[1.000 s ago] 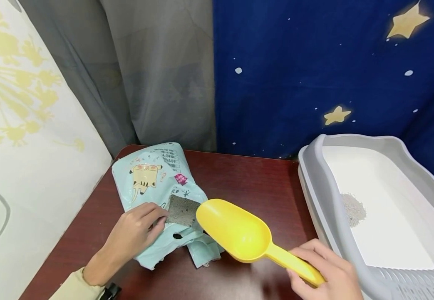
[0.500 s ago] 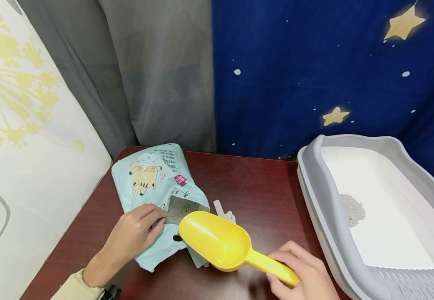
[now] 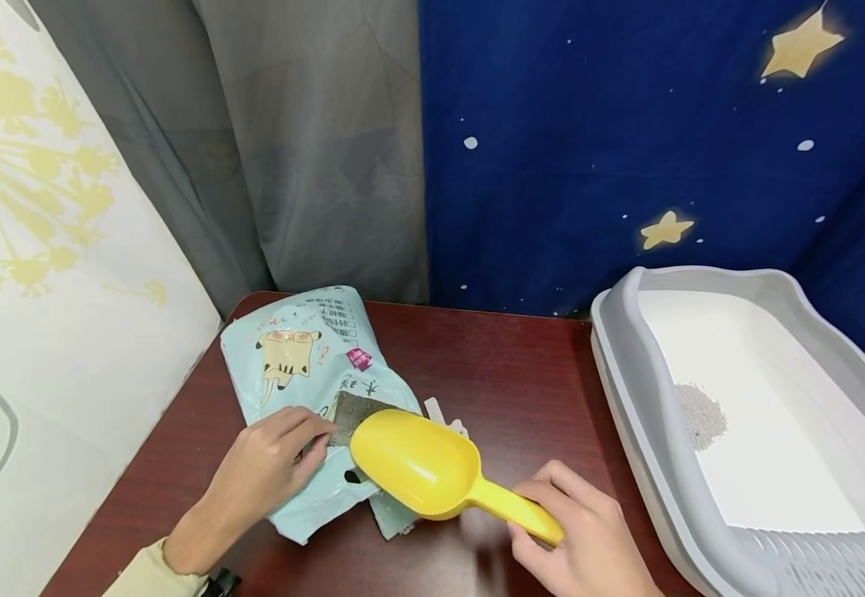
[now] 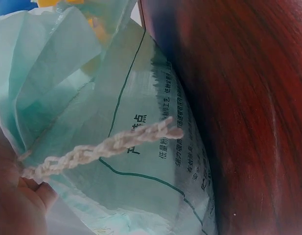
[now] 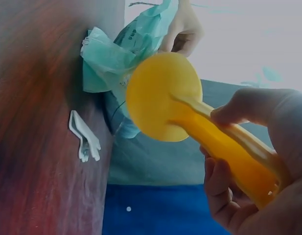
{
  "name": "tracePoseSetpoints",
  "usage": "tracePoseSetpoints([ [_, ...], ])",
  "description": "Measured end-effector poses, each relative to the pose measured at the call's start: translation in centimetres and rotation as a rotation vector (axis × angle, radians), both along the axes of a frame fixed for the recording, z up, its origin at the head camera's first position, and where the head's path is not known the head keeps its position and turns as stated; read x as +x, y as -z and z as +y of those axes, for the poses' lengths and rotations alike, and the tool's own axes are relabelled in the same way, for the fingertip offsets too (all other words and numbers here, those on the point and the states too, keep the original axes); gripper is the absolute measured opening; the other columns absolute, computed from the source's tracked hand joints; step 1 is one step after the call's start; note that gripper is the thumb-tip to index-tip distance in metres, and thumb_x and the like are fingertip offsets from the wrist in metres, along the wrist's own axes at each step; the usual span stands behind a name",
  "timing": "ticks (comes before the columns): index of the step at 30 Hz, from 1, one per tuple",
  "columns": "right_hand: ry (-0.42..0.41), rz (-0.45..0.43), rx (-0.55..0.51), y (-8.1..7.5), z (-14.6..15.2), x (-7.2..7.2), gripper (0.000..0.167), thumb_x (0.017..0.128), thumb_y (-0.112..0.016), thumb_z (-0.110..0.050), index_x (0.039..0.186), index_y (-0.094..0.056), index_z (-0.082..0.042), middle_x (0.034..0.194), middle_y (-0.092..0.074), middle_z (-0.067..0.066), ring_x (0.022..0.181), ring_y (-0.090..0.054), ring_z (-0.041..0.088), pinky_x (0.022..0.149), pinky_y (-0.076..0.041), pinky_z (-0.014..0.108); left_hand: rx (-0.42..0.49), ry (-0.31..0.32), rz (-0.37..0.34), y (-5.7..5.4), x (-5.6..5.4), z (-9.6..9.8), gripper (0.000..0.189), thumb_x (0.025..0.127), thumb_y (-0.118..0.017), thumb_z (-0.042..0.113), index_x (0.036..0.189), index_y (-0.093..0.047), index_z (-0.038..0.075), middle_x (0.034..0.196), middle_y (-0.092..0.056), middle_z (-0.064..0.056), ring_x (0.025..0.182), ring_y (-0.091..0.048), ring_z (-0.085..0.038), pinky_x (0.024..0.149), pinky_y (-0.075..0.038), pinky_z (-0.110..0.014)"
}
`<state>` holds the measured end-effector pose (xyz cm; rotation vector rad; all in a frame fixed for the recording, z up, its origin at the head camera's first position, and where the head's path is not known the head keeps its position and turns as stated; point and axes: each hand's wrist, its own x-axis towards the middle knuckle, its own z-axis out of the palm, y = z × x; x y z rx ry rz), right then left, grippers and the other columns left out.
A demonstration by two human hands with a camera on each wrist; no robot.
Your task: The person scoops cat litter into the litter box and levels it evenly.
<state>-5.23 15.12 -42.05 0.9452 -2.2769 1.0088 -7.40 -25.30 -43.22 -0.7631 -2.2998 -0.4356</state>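
Dark red table point(image 3: 507, 356): right hand point(image 3: 589, 531) grips scoop point(image 3: 417, 464), left hand point(image 3: 268, 456) pinches bag point(image 3: 320, 356)

Grey curtain point(image 3: 328, 157) and blue curtain point(image 3: 581, 157) hang behind, the blue one printed with stars. On the left part of the table lies the bag, pale blue, with grey grains point(image 3: 350, 414) showing in its opening. At the left edge of that opening, the left hand holds the bag's film between thumb and bent fingers. The right hand is wrapped around the scoop's handle, thumb along one side, fingers curled round the other. The scoop's yellow bowl faces up, its tip over the opening; whether it touches the grains cannot be told. A white clip point(image 3: 434, 410) lies just beside the bag, partly hidden by the scoop. Well to the right stands a grey tray point(image 3: 621, 356), a small patch point(image 3: 703, 417) of grains on its white floor.
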Motion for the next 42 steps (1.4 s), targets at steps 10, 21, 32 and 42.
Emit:
tracePoseSetpoints([
  [10, 0.018, 0.100, 0.068, -1.8, -1.2, -0.8, 0.030, 0.067, -0.085, -0.009, 0.092, -0.078, -0.023, 0.089, -0.058, -0.016, 0.068, -0.050, -0.006, 0.058, -0.042, 0.011, -0.001, 0.001, 0.007, 0.1, 0.0, 0.0, 0.014, 0.093, -0.068, 0.010, 0.095, -0.082, 0.008, 0.093, -0.075, 0.001, 0.079, -0.071, -0.016, 0.064, -0.062, -0.036],
  [21, 0.015, 0.046, 0.204, -5.7, -2.7, -0.9, 0.020, 0.073, -0.085, -0.012, 0.086, -0.077, -0.024, 0.083, -0.049, -0.018, 0.068, -0.046, -0.004, 0.057, -0.044, 0.016, -0.006, 0.005, 0.028, 0.2, -0.1, 0.1, 0.013, 0.085, -0.075, 0.005, 0.095, -0.082, 0.008, 0.093, -0.075, 0.001, 0.079, -0.071, -0.016, 0.064, -0.062, -0.034],
  [32, 0.000, -0.001, 0.330, -8.2, -4.6, -1.4, 0.010, 0.078, -0.086, -0.014, 0.082, -0.077, -0.018, 0.077, -0.049, -0.015, 0.066, -0.045, 0.000, 0.056, -0.046, 0.030, -0.011, -0.012, 0.019, 0.1, 0.0, 0.1, 0.013, 0.084, -0.076, 0.005, 0.094, -0.082, 0.009, 0.092, -0.075, 0.002, 0.079, -0.071, -0.015, 0.064, -0.063, -0.035],
  [42, -0.048, -0.026, 0.464, -11.9, -5.5, -2.1, 0.042, 0.076, -0.082, -0.011, 0.061, -0.045, -0.026, 0.067, -0.036, -0.013, 0.060, -0.037, 0.004, 0.053, -0.039, 0.030, -0.008, -0.005, 0.024, 0.3, 0.0, 0.1, 0.012, 0.088, -0.072, 0.009, 0.095, -0.082, 0.009, 0.093, -0.075, 0.002, 0.080, -0.072, -0.016, 0.065, -0.063, -0.036],
])
